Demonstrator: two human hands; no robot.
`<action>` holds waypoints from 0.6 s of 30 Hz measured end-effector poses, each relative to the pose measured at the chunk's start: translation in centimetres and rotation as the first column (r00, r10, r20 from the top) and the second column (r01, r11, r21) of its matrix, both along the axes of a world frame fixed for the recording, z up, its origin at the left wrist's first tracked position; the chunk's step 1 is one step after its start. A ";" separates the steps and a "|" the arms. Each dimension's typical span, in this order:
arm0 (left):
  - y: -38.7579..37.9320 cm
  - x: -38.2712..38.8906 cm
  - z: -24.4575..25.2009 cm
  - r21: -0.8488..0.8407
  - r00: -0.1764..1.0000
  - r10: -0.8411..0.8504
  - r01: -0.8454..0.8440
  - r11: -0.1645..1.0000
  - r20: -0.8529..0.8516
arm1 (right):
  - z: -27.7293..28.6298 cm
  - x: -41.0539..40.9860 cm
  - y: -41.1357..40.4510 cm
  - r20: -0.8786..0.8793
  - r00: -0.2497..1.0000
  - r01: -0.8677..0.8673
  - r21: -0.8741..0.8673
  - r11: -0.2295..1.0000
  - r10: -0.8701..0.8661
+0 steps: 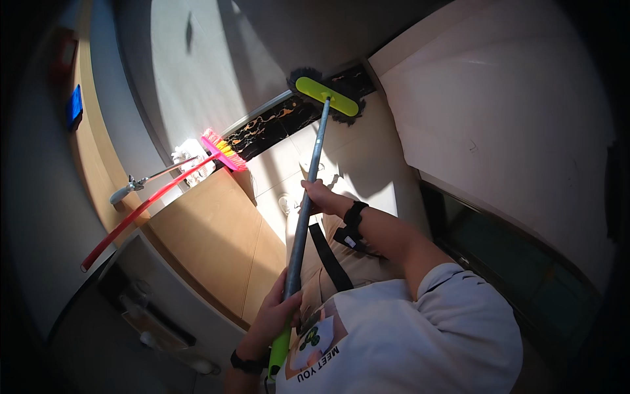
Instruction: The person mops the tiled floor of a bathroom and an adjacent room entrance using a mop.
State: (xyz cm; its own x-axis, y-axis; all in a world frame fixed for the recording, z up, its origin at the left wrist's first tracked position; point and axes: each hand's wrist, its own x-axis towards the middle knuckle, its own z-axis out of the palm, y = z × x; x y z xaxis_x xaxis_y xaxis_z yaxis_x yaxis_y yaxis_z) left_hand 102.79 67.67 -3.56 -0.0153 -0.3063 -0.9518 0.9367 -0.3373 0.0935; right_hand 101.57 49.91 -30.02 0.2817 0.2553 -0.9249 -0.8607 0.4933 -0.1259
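Observation:
Both my hands grip a mop with a long grey pole [318,147]. My right hand [321,197] wraps the middle of the pole. Lower down, near my shirt, my left hand [280,308] is closed around the pole just above its green end grip [279,347]. At the far end a lime-green mop head [327,96] carries dark grey fringe, which lies over the black marbled threshold strip [275,125] and the pale floor tiles beside it. The pole slants up and away from me.
On the left, a broom [224,152] with pink bristles and red handle stands beside a white mop [189,152]. A wooden cabinet [202,236] is close to my left side. A large pale panel [492,108] fills the right. A blue object [75,106] sits on a wooden ledge.

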 end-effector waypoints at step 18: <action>-14.3 17.6 -2.4 -0.119 0.908 -0.408 0.417 0.901 0.091 | 0.7 11.0 -11.5 -0.030 0.774 0.585 -0.349 0.732 -0.633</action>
State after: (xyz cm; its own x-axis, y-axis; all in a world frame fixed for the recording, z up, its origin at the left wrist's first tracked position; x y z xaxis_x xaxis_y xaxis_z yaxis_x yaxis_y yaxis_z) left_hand 120.35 53.35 -5.92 -0.1097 -0.4088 -0.9060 0.7070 -0.6728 0.2179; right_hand 112.55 38.45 -29.35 0.1425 -0.2249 -0.9639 -0.4083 0.8737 -0.2643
